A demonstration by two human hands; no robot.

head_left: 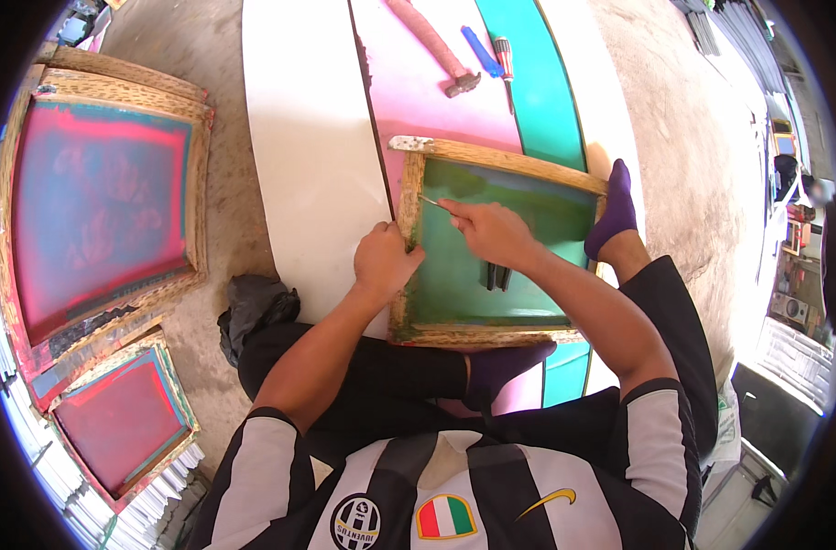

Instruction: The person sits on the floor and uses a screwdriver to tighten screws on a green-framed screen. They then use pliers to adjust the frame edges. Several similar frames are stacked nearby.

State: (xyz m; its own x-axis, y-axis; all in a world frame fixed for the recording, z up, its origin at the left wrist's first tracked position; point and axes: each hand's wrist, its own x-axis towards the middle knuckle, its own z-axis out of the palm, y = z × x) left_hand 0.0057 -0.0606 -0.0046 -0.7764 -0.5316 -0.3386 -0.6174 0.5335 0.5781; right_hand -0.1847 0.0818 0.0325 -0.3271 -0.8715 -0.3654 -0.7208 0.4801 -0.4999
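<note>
- Through the head view, my left hand [386,261] is closed on the left bar of the wood-framed screen [519,316], fingers curled at its outer side and thumb over the wood.
- My right hand [493,234] is over the screen's upper left part, gripping a slim metal tool [433,201]; its index finger stretches along it, and the tip is at the inner edge of the left bar. I cannot tell what kind of tool it is.
- The screen, with a streaky green face, lies in front of my body over pink [416,73] and teal boards [526,73]. The upper bar's left end juts past the corner and is smeared whitish.
- A dark two-pronged object [497,277] lies on the green face, partly hidden by my right forearm.
- One foot in a purple sock [617,206] is at the screen's upper right corner.
- Beyond the upper bar, well apart from it, I see a hammer [436,46], a blue-handled object [481,52] and a screwdriver [504,69], the last two side by side.
- A white board [303,137] runs along the left, with a crumpled black plastic bag [256,314] near its lower end.
- Farther left stand a large red-and-blue screen [106,202] and a smaller red one [120,417].
</note>
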